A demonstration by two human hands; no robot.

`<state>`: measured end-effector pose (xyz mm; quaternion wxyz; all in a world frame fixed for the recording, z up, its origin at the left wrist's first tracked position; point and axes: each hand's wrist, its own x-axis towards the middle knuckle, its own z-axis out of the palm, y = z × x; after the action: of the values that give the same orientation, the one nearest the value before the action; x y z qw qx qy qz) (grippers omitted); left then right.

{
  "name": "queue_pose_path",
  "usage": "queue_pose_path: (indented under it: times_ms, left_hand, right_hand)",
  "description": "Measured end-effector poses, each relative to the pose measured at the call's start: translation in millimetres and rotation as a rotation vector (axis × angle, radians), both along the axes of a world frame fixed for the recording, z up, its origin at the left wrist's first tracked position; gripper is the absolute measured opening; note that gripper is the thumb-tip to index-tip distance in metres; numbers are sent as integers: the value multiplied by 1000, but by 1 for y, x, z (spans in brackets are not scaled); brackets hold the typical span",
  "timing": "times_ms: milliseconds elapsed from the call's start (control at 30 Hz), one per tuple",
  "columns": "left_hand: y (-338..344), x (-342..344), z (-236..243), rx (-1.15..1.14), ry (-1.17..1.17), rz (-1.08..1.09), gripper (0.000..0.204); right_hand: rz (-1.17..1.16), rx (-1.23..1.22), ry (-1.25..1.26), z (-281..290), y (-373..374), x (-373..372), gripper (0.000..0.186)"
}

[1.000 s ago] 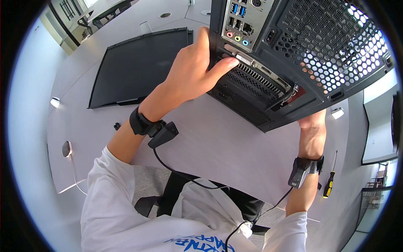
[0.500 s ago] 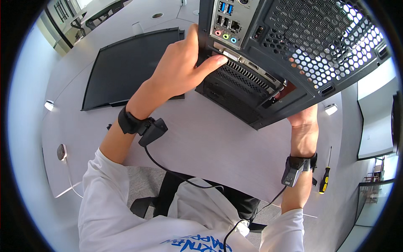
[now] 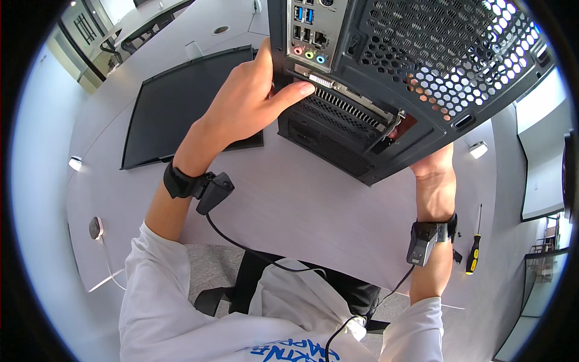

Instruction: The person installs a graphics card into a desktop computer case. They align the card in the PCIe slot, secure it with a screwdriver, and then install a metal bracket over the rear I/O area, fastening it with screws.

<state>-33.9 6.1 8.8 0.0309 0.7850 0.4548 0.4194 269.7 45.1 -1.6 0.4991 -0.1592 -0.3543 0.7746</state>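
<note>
The head view shows a dark computer case (image 3: pixel 395 99) tilted at the far middle and far right of the worktop (image 3: pixel 319 223), its rear panel toward the wearer; whether its lower edge touches the surface cannot be told. The left hand (image 3: pixel 244 102) pinches the case's left edge, thumb pressed on the rear near a metal slot bracket (image 3: pixel 319 79), fingers wrapped round the side. Of the right hand (image 3: pixel 435 161), only the part next to the wrist shows plainly under the right side of the case; how its fingers are set cannot be told. On the rear, three coloured round jacks (image 3: pixel 309 55) sit left of a honeycomb grille (image 3: pixel 455 51). Far left, a flat dark panel (image 3: pixel 178 105) lies partly behind the left hand. A black-and-yellow screwdriver (image 3: pixel 473 256) lies right of the right forearm, its shaft pointing far. A small white block (image 3: pixel 478 149) stands beyond it, and a round dark-faced device (image 3: pixel 96 228) lies at the left.
</note>
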Motion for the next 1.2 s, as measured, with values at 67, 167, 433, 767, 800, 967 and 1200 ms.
queue_pose_path:
  times_ms: [67, 167, 433, 767, 800, 967, 1200]
  left_hand:
    - [-1, 0, 1, -6, 1, -20, 65]
    - [-2, 1, 1, -14, 3, -31, 69]
    - [-4, 4, 7, -31, 17, -45, 74]
    - [-13, 10, 16, -111, 28, -12, 68]
    - [-13, 10, 16, -139, -4, -13, 69]
    - [-19, 12, 17, -211, -41, 24, 70]
    - [-21, 15, 20, -225, -48, 44, 66]
  right_hand:
    - [4, 2, 16, 1, -2, 0, 65]
    - [16, 8, 24, 1, -4, 0, 62]
    - [-46, 6, -139, 6, -3, 1, 48]
    - [21, 139, -138, 7, -2, -1, 51]
    - [12, 183, -196, 7, -2, -2, 50]
    - [-11, 86, -176, 14, -6, -6, 42]
    - [-25, 46, -207, 22, -11, -10, 43]
